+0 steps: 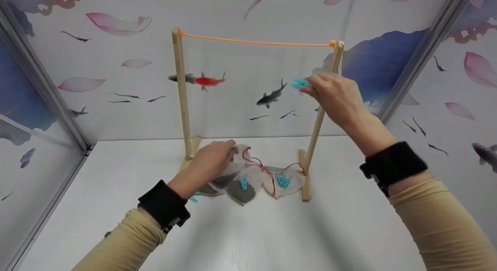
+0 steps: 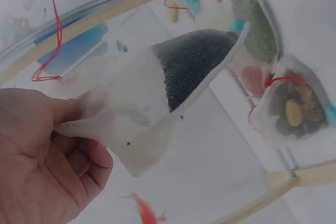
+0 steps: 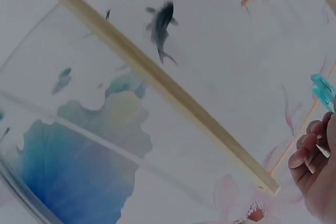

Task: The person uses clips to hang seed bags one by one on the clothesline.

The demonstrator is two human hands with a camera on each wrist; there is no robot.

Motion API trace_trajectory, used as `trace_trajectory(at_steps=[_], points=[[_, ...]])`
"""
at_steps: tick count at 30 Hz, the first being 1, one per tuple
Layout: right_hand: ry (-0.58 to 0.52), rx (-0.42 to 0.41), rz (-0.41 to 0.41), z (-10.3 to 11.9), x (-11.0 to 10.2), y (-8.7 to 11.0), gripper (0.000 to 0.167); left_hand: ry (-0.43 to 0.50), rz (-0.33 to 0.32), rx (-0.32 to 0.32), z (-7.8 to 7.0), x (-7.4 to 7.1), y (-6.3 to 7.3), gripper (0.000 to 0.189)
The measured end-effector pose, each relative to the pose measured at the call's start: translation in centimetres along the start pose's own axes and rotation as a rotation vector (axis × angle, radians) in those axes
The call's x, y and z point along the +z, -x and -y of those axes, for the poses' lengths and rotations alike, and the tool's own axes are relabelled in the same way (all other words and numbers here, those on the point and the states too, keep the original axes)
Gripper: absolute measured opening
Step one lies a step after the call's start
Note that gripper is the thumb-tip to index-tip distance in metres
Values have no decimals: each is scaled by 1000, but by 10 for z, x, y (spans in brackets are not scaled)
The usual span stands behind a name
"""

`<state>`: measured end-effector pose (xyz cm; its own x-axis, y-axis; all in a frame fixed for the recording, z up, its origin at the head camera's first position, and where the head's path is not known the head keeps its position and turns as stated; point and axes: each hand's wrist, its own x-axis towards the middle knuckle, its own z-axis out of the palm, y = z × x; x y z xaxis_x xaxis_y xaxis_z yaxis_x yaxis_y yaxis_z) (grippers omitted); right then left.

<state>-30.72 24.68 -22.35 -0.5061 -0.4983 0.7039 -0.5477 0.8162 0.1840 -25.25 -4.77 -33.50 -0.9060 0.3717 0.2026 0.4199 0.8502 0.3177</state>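
Observation:
My left hand (image 1: pixel 209 162) pinches the top edge of a white mesh drawstring bag (image 2: pixel 131 90); dark grains fill its far end in the left wrist view. A red cord (image 2: pixel 58 40) shows above that hand. Up near the right post, my right hand (image 1: pixel 339 100) holds a light-blue clothespin (image 1: pixel 299 84) between thumb and fingers. On the white table lie more mesh bags, one with dark green contents (image 1: pixel 242 195) and another pale one (image 1: pixel 293 185) at the right. Blue clothespins (image 1: pixel 284 180) lie on these bags.
A wooden stand has a left post (image 1: pixel 181 96), a right post (image 1: pixel 316 127) and an orange string (image 1: pixel 256 42) tied between their tops. Behind it rises a wall (image 1: pixel 233 119) printed with fish and petals. Metal frame bars (image 1: pixel 50 77) edge the side panels.

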Motion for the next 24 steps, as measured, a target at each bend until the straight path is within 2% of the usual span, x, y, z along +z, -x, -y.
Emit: trace_trajectory(at_steps=[4, 6, 9, 13, 16, 19, 24], points=[[95, 31, 0, -19, -21, -32, 37, -39, -29, 33, -19, -27, -48, 27], [114, 44, 18, -26, -26, -42, 35, -62, -57, 27, -27, -35, -67, 27], [125, 66, 71, -36, -32, -53, 33, -60, -145, 13, -40, -42, -94, 24], [127, 81, 170, -39, -44, -60, 32, -20, -296, 2, -57, -48, -115, 21], [131, 73, 239, -39, -51, -64, 33, 29, -372, 5, -69, -49, -128, 20], [123, 60, 281, -37, -56, -66, 34, 145, -413, 7, -80, -50, -138, 18], [70, 58, 349, -28, -58, -68, 35, 387, -404, -55, -92, -50, -145, 20]])
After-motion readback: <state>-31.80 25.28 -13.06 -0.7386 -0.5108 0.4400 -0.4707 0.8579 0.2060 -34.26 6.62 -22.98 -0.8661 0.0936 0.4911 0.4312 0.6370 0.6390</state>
